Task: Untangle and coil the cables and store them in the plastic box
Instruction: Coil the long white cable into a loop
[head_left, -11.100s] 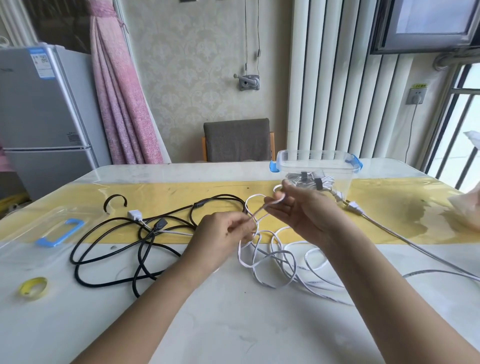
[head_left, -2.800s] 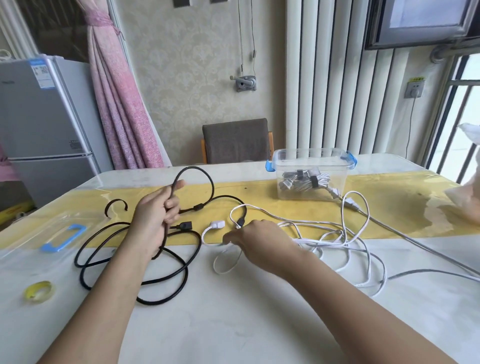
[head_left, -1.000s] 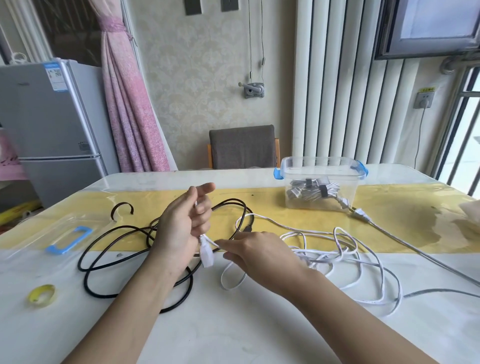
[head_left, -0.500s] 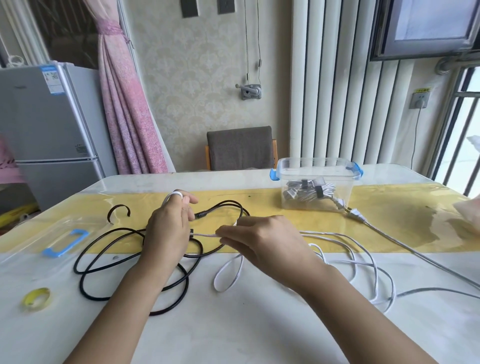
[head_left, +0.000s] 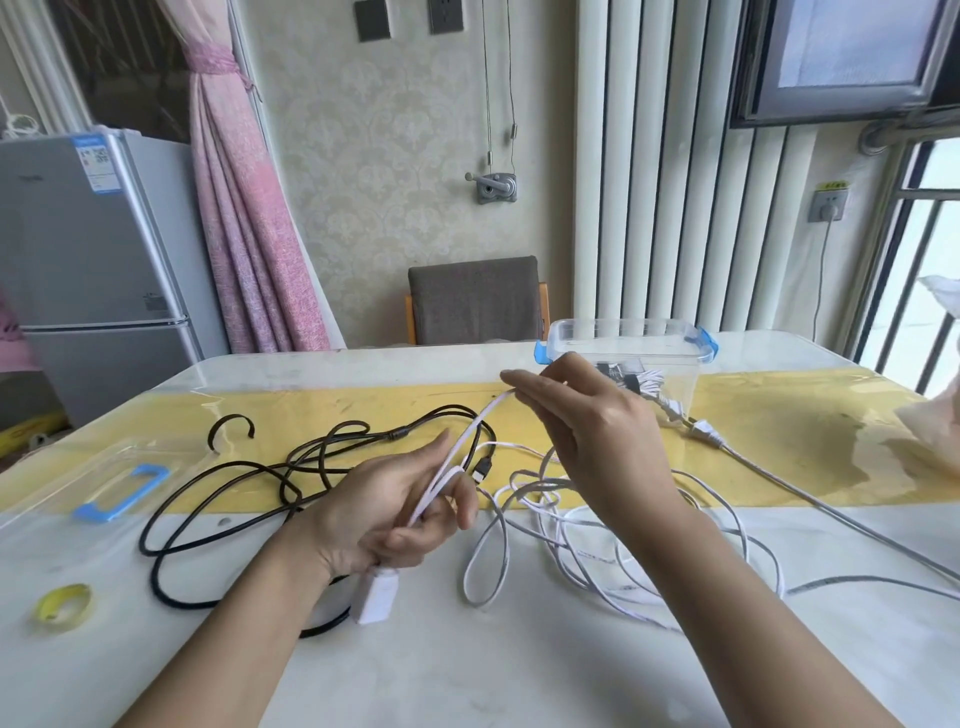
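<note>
1. A person sits at a white marble table (head_left: 467, 675) with a yellow runner across its middle. Both bare forearms reach forward over it.
2. The left hand (head_left: 395, 514) is in the near centre, raised above the table, with its fingers curled round a white flat cable (head_left: 470, 428). The grip is closed on the cable, which passes over the curled fingers.
3. The cable's white rectangular plug (head_left: 375, 595) hangs below the heel of the left hand, just above the tabletop.
4. The right hand (head_left: 587, 436) is farther away and to the right, held higher. Its fingers are almost straight and point left, and the fingertips pinch the same cable. A taut stretch of cable runs between the two hands.
5. The rest of the white cable lies in loose, tangled loops (head_left: 571, 535) on the table, under and to the right of the right hand.
6. A long black round cable (head_left: 234, 499) lies in loops to the left, partly under the left forearm.
7. A clear plastic box (head_left: 628, 338) with blue clips stands open at the far right of centre, behind the right hand. Bundled cables (head_left: 641, 376) lie inside it.
8. A grey cable (head_left: 831, 509) runs from the foot of the box towards the near right.
9. At the far left lies a clear lid with a blue handle (head_left: 122, 491). A yellow tape roll (head_left: 65, 608) sits nearer, and a black hook-shaped piece (head_left: 231, 428) lies farther back.
</note>
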